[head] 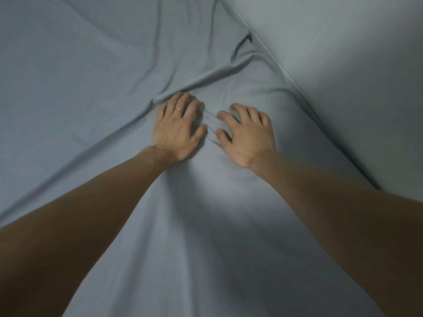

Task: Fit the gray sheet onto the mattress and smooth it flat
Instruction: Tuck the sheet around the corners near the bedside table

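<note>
The gray sheet (75, 92) covers the whole mattress and fills most of the view. Creases fan out from the middle, and a thick ridge of bunched cloth runs up toward the top. My left hand (177, 128), with a ring on one finger, presses palm down on the sheet, its fingertips against the ridge. My right hand (246, 135) lies flat beside it, fingers spread, with small wrinkles gathered between the two hands. Neither hand holds any cloth. The mattress itself is hidden under the sheet.
A pale wall (343, 53) runs diagonally along the right side, where the sheet's edge meets it in a dark seam (286, 75). A small dark gap (247, 38) shows at the fold near the wall.
</note>
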The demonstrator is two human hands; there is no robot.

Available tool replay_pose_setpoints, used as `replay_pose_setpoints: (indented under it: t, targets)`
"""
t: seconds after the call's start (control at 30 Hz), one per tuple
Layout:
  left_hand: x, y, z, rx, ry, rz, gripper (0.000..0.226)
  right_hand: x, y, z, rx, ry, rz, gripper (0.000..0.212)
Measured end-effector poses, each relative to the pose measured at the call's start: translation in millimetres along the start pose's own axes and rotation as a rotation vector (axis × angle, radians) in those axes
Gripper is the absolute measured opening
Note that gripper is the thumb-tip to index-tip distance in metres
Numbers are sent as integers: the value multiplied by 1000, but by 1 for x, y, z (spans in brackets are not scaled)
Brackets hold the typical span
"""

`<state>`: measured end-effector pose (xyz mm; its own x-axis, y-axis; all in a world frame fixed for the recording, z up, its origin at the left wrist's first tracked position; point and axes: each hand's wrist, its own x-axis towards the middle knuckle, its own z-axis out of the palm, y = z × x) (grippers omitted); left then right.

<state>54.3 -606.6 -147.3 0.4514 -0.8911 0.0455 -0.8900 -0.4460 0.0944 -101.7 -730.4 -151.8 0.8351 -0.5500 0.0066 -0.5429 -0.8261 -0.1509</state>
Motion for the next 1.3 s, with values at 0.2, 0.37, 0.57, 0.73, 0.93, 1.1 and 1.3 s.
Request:
replay_pose_setpoints:
  t: [0.2,0.37,0.57,0.73,0.93,1.1,1.3]
  targets:
    - [51,23,-2,115,-60,79,50,66,12,-18,-31,83,7,43]
    - [142,11,-29,-20,218,-78,36,123,8,-14,16,-6,-2,44]
    - [229,-29,7,-199,-262,-141,56,145,23,14,53,207,-44,31]
    - [250,-44,24,-127,-305,-197,74,145,23,19,91,298,-16,36]
    - [289,-47,30,-49,-265,-295,94,151,28,27,102,219,-54,55]
    - [297,-50,31,-60,-223,-284,92,155,29,29,69,175,-51,57]
    - [285,-65,27,7,69,-35,62,155,30,28,44,190,-49,57]
